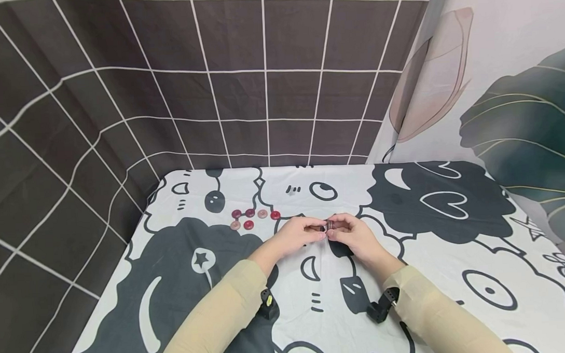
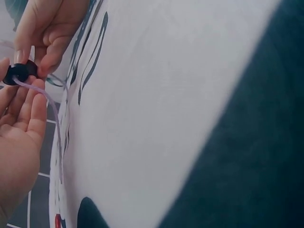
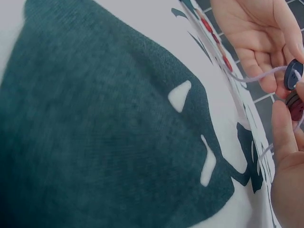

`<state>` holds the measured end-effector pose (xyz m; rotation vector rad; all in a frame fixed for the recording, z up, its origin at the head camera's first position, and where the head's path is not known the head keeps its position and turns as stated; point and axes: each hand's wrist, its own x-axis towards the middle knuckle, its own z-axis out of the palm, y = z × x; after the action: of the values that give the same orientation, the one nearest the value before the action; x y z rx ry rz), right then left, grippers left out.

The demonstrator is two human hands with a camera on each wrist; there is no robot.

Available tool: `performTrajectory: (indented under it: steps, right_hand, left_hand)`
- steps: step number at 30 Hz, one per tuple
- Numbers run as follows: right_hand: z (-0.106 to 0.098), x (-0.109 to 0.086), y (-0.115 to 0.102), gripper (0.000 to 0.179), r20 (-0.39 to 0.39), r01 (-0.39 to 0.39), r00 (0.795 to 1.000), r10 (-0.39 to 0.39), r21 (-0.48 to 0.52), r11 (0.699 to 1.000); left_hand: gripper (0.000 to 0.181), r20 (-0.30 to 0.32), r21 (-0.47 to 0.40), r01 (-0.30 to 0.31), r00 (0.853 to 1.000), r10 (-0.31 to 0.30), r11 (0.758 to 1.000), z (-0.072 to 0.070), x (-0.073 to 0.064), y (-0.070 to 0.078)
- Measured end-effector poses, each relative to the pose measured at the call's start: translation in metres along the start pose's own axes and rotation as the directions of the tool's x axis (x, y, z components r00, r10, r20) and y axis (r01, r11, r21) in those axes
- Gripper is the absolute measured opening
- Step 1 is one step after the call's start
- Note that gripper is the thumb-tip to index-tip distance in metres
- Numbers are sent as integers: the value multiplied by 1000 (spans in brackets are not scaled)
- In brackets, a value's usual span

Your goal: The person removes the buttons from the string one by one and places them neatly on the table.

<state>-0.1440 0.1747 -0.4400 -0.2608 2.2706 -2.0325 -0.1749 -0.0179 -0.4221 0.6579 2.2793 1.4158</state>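
Over the middle of the table my left hand [image 1: 297,235] and right hand [image 1: 354,235] meet, fingertips close together. Between the left thumb and fingers is a dark blue button [image 3: 291,76], with a pale lilac cord [image 2: 54,111] passing through it. My right hand pinches a small stack of dark buttons [image 3: 295,105], one of them maroon, right beside the blue button. The cord's loose length hangs down from the blue button. Fingers partly hide the stack, so how many buttons it has is unclear.
Several red, maroon and pink buttons [image 1: 249,225] lie in a loose group on the patterned tablecloth [image 1: 292,321], left of and beyond my hands. A dark gridded curtain [image 1: 233,95] stands behind the table. Each wrist carries a small black camera [image 1: 382,304].
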Motion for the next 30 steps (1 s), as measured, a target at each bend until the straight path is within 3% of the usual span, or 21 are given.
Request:
performTrajectory:
  steps: [15, 30]
  right_hand:
    - [0, 0, 0, 39, 17, 2, 1000, -2, 13, 1000]
    - [-4, -1, 0, 38, -38, -23, 999, 22, -18, 1000]
  left_hand:
    - [37, 4, 20, -2, 1000, 2, 1000, -1, -1, -1]
    - [36, 16, 76, 3, 1000, -4, 997, -6, -2, -5]
